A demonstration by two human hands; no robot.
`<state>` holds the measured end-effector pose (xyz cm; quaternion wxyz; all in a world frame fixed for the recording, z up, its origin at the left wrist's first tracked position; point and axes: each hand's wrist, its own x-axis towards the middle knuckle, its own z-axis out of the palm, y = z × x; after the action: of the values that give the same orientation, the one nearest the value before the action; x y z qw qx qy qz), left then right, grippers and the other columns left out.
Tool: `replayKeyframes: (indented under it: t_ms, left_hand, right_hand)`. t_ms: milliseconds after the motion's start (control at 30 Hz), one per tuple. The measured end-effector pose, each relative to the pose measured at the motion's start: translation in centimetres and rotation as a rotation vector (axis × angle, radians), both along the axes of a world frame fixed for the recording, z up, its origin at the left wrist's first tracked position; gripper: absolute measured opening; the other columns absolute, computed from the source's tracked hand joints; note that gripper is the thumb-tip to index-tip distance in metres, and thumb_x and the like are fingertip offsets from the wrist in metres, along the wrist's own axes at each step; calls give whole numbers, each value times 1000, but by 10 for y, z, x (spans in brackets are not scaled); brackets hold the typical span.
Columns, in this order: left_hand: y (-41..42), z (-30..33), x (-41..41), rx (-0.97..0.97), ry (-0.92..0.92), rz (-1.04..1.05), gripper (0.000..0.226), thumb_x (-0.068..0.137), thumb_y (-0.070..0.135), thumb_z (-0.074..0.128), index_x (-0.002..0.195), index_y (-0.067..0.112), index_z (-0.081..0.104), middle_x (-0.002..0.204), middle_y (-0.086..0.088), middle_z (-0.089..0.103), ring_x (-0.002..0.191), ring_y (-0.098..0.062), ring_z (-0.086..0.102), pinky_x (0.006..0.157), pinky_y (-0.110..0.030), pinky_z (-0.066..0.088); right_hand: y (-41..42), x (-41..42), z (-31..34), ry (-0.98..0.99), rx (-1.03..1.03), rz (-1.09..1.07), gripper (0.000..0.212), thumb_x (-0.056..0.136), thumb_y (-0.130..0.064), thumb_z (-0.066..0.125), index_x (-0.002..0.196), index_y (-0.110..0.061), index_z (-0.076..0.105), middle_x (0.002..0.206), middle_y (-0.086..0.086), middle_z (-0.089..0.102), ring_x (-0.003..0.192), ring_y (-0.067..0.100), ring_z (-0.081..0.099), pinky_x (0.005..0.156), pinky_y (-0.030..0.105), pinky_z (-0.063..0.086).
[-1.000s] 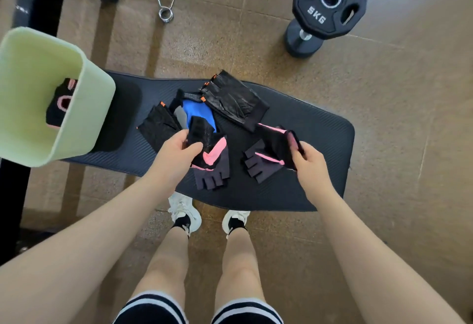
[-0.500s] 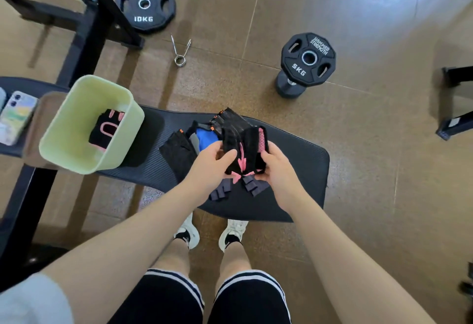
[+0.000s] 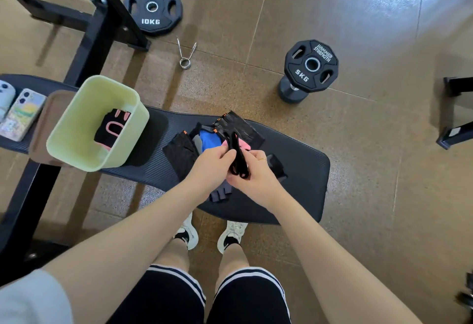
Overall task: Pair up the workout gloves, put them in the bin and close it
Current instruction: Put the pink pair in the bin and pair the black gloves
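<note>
Hands meet over the black padded bench (image 3: 302, 170): left hand (image 3: 210, 167) and right hand (image 3: 252, 174) pinch black-and-pink fingerless gloves (image 3: 239, 156) pressed together as a pair. Open pale-green plastic bin (image 3: 76, 131) waits well left; black mesh glove (image 3: 180, 152) lies just left.

We see a black ribbed padded bench (image 3: 294, 170) bearing a pale green plastic bin (image 3: 76, 149), loose black leather gloves (image 3: 240, 126), and a blue glove (image 3: 208, 139).
</note>
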<state>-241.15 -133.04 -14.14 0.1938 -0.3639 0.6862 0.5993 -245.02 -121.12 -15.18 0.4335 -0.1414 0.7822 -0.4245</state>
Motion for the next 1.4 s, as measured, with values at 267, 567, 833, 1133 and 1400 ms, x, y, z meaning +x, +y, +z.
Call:
replayKeyframes:
  t_ms: [267, 567, 833, 1133, 1400]
  left_hand:
    - [-10, 22, -6, 148, 73, 65, 9, 91, 17, 54, 88, 23, 61, 95, -7, 71, 87, -16, 69, 85, -34, 54]
    - [-83, 51, 11, -519, 292, -404, 63, 75, 24, 73, 131, 18, 44, 130, -1, 52, 121, -16, 46, 106, -27, 32]
    - [-185, 41, 33, -497, 193, -252, 38, 84, 19, 63, 121, 17, 54, 107, -1, 62, 96, -16, 54, 81, -25, 38]
    - [-322, -24, 117, -94, -3, 530, 13, 85, 14, 62, 90, 24, 56, 98, -7, 64, 87, -20, 62, 80, -34, 54]
    - [-330, -142, 118, 231, -223, 982, 25, 74, 29, 68, 79, 10, 53, 94, -17, 63, 93, -36, 62, 90, -48, 50]
  right_hand:
    - [2, -16, 15, 164, -80, -212, 28, 83, -9, 64, 100, -20, 45, 83, -12, 52, 73, 2, 51, 61, 5, 40]
    - [-51, -59, 38, 60, -64, 264, 26, 83, 1, 58, 101, -17, 63, 90, 1, 63, 83, 18, 59, 84, 35, 48]
    - [-183, -57, 29, 99, 44, 445, 22, 81, -27, 67, 92, -11, 56, 80, -3, 57, 70, 11, 50, 63, 22, 39]
    - [-344, -53, -29, -103, 209, 731, 5, 78, -12, 68, 83, -10, 67, 74, -4, 65, 69, 8, 57, 69, 21, 44]
    - [-423, -22, -132, 48, 377, 411, 6, 76, -16, 63, 76, -14, 57, 68, 9, 61, 63, 29, 60, 67, 49, 55]
